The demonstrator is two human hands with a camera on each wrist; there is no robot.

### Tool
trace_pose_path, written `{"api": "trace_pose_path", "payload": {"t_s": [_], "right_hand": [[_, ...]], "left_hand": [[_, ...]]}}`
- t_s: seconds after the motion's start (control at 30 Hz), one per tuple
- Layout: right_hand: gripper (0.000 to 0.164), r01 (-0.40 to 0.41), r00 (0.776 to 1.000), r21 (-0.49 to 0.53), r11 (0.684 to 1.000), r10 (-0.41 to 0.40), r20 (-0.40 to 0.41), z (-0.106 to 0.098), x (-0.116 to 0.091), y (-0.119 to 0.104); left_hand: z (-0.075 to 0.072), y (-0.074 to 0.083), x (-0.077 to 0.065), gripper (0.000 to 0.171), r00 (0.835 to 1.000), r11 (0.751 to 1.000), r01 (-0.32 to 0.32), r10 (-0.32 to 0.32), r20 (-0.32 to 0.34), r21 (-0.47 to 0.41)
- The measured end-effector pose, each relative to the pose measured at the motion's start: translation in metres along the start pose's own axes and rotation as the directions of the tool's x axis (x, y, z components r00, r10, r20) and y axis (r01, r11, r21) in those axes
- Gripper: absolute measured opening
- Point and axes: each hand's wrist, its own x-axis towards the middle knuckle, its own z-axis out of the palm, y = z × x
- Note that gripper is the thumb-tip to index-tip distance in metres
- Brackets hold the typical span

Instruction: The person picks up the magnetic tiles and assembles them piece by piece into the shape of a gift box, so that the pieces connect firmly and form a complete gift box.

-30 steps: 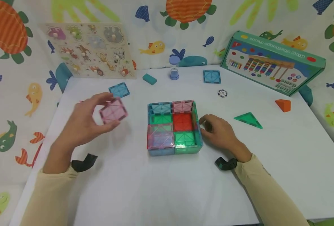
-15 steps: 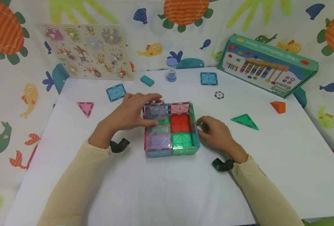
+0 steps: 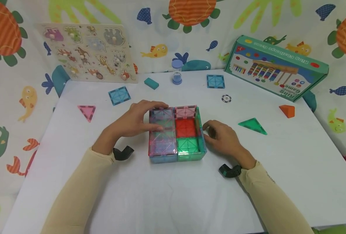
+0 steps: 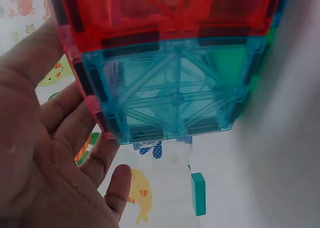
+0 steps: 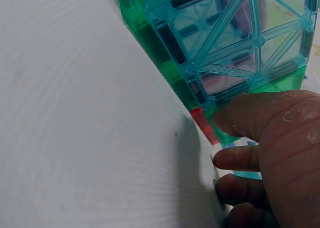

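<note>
A low box of see-through magnetic tiles [image 3: 188, 145] stands on the white table. Pink square tiles lie over its left half; through the uncovered right half a red tile [image 3: 186, 127] shows. My left hand [image 3: 132, 119] holds the pink square tile [image 3: 165, 113] at the far-left top, thumb at its near edge and fingers at the far edge. In the left wrist view, the fingers [image 4: 97, 160] lie along this tile beside a blue wall tile [image 4: 176, 97]. My right hand [image 3: 224, 136] rests against the box's right side, thumb [image 5: 240, 115] touching a blue tile [image 5: 220, 62], other fingers loosely bent.
Around the box lie a pink triangle tile [image 3: 86, 112], blue square tiles [image 3: 119, 95], a green triangle tile [image 3: 253, 126], an orange wedge [image 3: 287, 111], a teal block [image 3: 151, 83] and a poker chip [image 3: 226, 98]. Behind stand an hourglass [image 3: 177, 72], an animal puzzle board [image 3: 88, 53] and a game box [image 3: 278, 68].
My left hand has carried the pink square tile rightward from beside the box and lowered it flat onto the far-left top. My right hand has stayed at the box's right side.
</note>
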Motion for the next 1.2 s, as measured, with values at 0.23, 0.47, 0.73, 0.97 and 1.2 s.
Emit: {"api": "trace_pose_path", "payload": {"t_s": [0.23,0.47,0.73,0.97,1.2], "right_hand": [[0.023,0.008,1.000,-0.004,1.000,-0.008,-0.008,0.001,0.000,-0.002],[0.022,-0.016,1.000,-0.006,1.000,0.016,0.002,-0.001,0.001,-0.007],[0.014,0.006,1.000,0.082,0.997,-0.007,0.021,-0.007,0.008,-0.003],[0.020,-0.040,0.983,0.060,0.997,0.051,-0.176,-0.033,0.051,0.023],[0.061,-0.208,0.978,-0.094,0.974,0.203,-0.058,-0.069,0.119,0.059]], "left_hand": [[0.011,-0.007,-0.016,0.069,0.995,0.998,0.043,-0.047,-0.089,-0.049],[0.025,0.022,-0.074,0.062,0.969,0.950,0.085,-0.149,-0.195,-0.301],[0.066,0.008,-0.104,0.118,0.986,0.961,0.118,-0.142,-0.082,-0.251],[0.073,0.009,-0.115,0.098,0.977,0.974,0.101,-0.136,-0.166,-0.203],[0.073,0.009,-0.116,0.091,0.976,0.984,0.119,-0.140,-0.167,-0.129]]}}
